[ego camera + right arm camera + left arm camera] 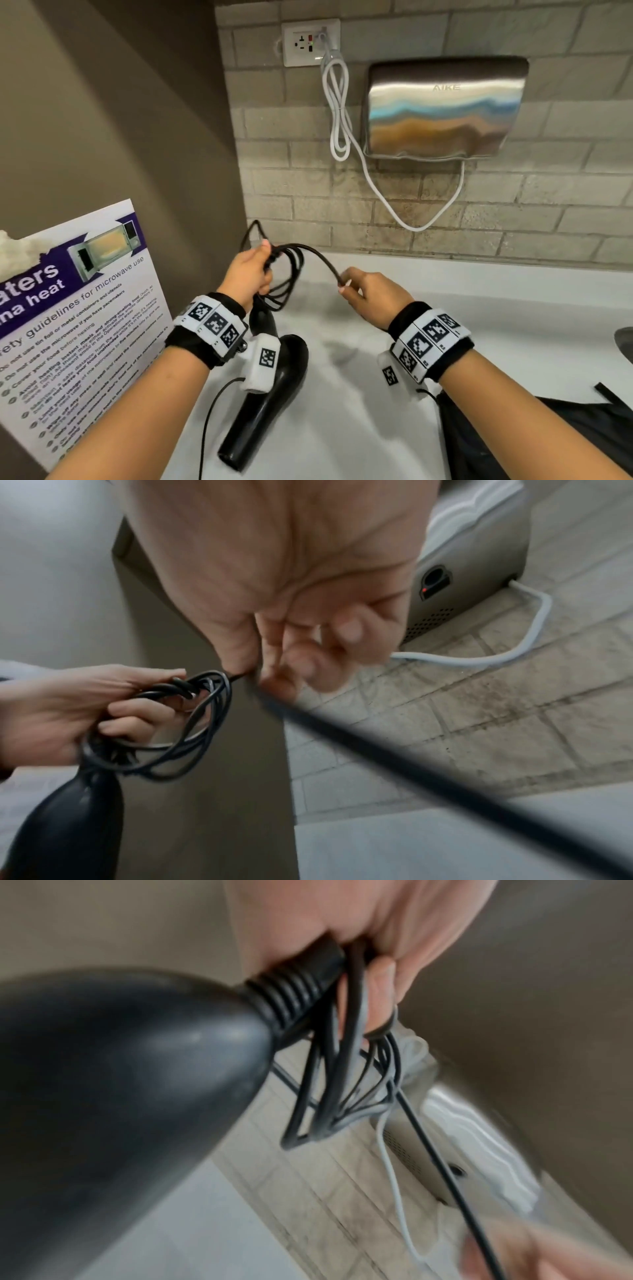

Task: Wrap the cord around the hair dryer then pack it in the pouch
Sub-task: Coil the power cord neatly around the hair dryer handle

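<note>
A black hair dryer point(270, 390) hangs nozzle-down over the white counter, seen close up as the hair dryer point(113, 1096) in the left wrist view and as the hair dryer point(65, 829) in the right wrist view. My left hand point(251, 270) grips the cord end of its handle together with several loops of black cord point(291, 270). The coiled cord point(192, 723) hangs below that left hand point(68, 710). My right hand point(363, 291) pinches a free stretch of the cord point(394, 764) to the right of the coil. A black pouch point(548, 435) lies at the lower right.
A steel hand dryer point(445, 106) with a white cable point(339, 109) hangs on the brick wall, plugged into an outlet point(310, 42). A microwave safety poster point(78, 322) leans at the left. The white counter point(376, 411) runs below; a dark sink edge point(625, 342) shows far right.
</note>
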